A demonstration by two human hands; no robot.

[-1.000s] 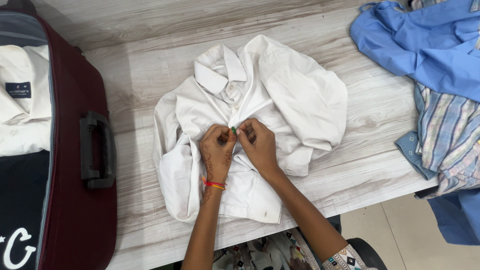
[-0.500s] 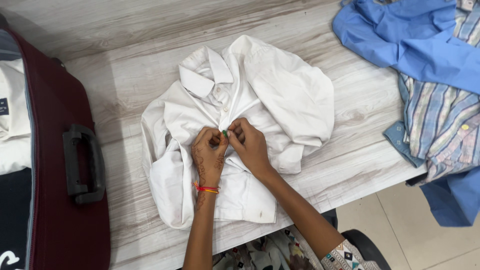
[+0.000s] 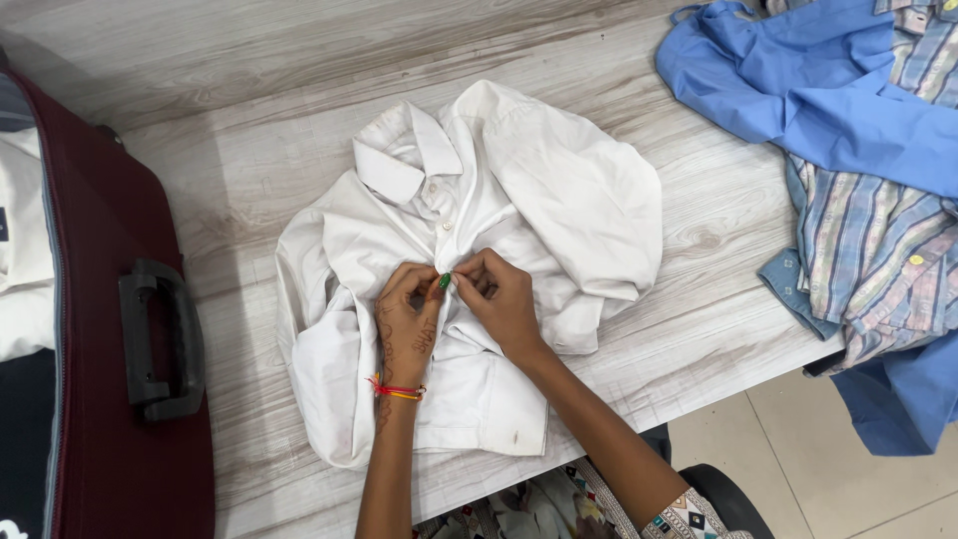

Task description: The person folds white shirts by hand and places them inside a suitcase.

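A crumpled white collared shirt lies on the pale wood-grain table, collar toward the far side. My left hand, with a red and yellow thread band at the wrist, pinches the shirt's button placket at mid-chest. My right hand grips the opposite edge of the placket, fingertips touching those of the left. A green-painted nail shows where the two hands meet. The button under the fingers is hidden.
A maroon suitcase with a black handle lies open at the left, with white and dark clothes inside. A blue shirt and a striped shirt are heaped at the table's right edge. Tiled floor shows lower right.
Both hands stay pinched on the placket and have shifted slightly down the shirt front. The view has drifted, so everything sits a little further left.
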